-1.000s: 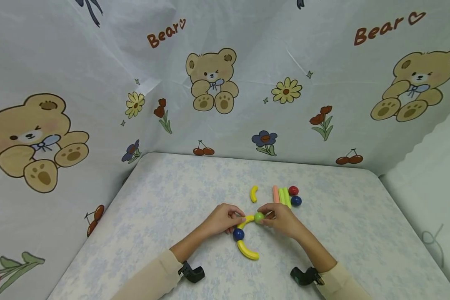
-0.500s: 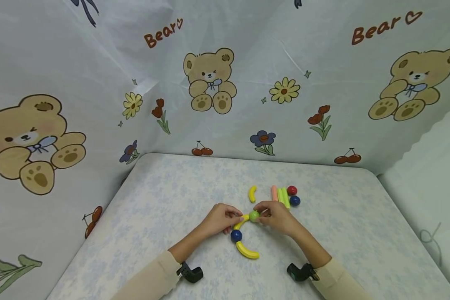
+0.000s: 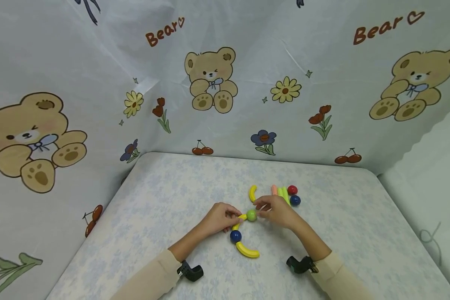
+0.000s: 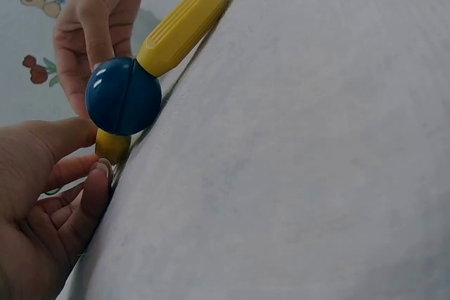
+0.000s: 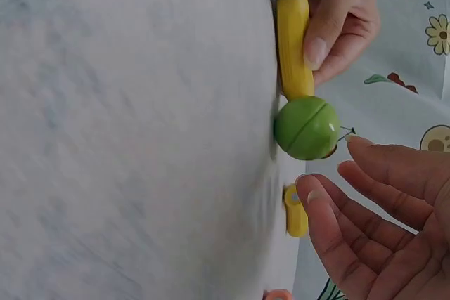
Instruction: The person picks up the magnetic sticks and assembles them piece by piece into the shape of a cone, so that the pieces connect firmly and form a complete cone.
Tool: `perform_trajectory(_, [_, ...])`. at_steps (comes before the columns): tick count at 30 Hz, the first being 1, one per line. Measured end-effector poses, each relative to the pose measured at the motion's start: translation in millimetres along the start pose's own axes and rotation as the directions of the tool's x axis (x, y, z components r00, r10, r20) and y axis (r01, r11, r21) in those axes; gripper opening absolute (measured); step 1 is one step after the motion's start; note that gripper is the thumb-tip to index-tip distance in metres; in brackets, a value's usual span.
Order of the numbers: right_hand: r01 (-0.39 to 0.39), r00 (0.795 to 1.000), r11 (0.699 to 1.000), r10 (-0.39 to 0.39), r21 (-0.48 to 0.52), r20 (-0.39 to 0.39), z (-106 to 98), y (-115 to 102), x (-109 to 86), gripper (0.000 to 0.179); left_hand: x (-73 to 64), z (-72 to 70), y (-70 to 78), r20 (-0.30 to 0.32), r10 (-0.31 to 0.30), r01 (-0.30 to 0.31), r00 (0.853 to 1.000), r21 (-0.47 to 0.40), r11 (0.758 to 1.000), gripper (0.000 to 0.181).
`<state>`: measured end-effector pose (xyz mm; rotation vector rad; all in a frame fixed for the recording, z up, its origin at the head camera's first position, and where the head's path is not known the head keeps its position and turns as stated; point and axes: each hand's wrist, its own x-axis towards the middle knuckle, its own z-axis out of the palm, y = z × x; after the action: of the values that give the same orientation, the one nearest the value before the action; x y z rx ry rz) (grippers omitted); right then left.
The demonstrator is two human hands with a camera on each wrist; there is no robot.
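Note:
My left hand (image 3: 220,218) pinches a yellow curved rod (image 5: 292,47) between thumb and fingers, low at the table. One end of this rod meets a green ball (image 3: 251,215), the other a dark blue ball (image 3: 236,236). From the blue ball a second yellow curved rod (image 3: 248,251) runs toward the near right, so the pieces form a C-shaped chain. Beside the green ball is my right hand (image 3: 275,211), its fingers loosely bent and holding nothing. The right wrist view shows a small gap between these fingertips (image 5: 358,141) and the green ball.
Beyond the chain lies a shorter yellow curved rod (image 3: 252,193). Right of it are a salmon stick (image 3: 274,189), lime-green sticks (image 3: 283,193), a red ball (image 3: 292,190) and another blue ball (image 3: 295,200). A bear-print curtain (image 3: 243,125) hangs behind the table (image 3: 172,187).
The green ball has moved slightly left with the rod joined to it. My right hand has let go of the ball and drawn back a little. My left hand keeps its pinch.

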<state>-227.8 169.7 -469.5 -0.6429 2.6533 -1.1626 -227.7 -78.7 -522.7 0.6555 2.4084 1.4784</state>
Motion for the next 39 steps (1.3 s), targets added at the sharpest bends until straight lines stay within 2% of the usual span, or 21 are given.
perform_trajectory(7, [0.029, 0.998, 0.997, -0.033, -0.073, -0.056, -22, -3, 11.5, 0.026, 1.4, 0.4, -1.5, 0.007, -0.005, 0.004, 1.000, 0.013, 1.000, 0.016])
perform_trajectory(14, [0.052, 0.998, 0.982, -0.060, -0.179, -0.037, -30, -2, 33.6, 0.028, -0.3, -1.1, -1.7, 0.013, -0.015, 0.015, 1.000, 0.008, 1.000, 0.015])
perform_trajectory(18, [0.057, 0.998, 0.959, -0.057, -0.278, 0.008, -29, -1, 45.4, 0.031, -0.9, -1.4, -1.5, 0.019, -0.032, 0.032, 0.999, 0.004, 0.999, 0.015])
perform_trajectory(23, [0.095, 0.994, 0.913, -0.062, -0.396, 0.094, -24, 1, 58.1, 0.034, -0.5, -1.8, -1.6, 0.019, -0.030, 0.030, 0.999, -0.003, 1.000, 0.016])
perform_trajectory(28, [0.121, 0.989, 0.890, -0.069, -0.441, 0.132, -19, 4, 65.3, 0.034, 0.3, -0.9, -2.2, 0.023, -0.035, 0.035, 0.999, -0.009, 0.999, 0.016])
perform_trajectory(32, [0.141, 0.986, 0.882, -0.083, -0.450, 0.147, -15, 7, 68.4, 0.032, 0.6, -0.1, -2.3, 0.015, -0.041, 0.041, 0.999, -0.006, 0.999, 0.015])
perform_trajectory(39, [0.153, 0.987, 0.844, -0.102, -0.515, 0.126, -9, 13, 69.9, 0.025, 0.3, 0.0, -1.4, 0.009, -0.046, 0.046, 0.999, -0.001, 0.999, 0.015])
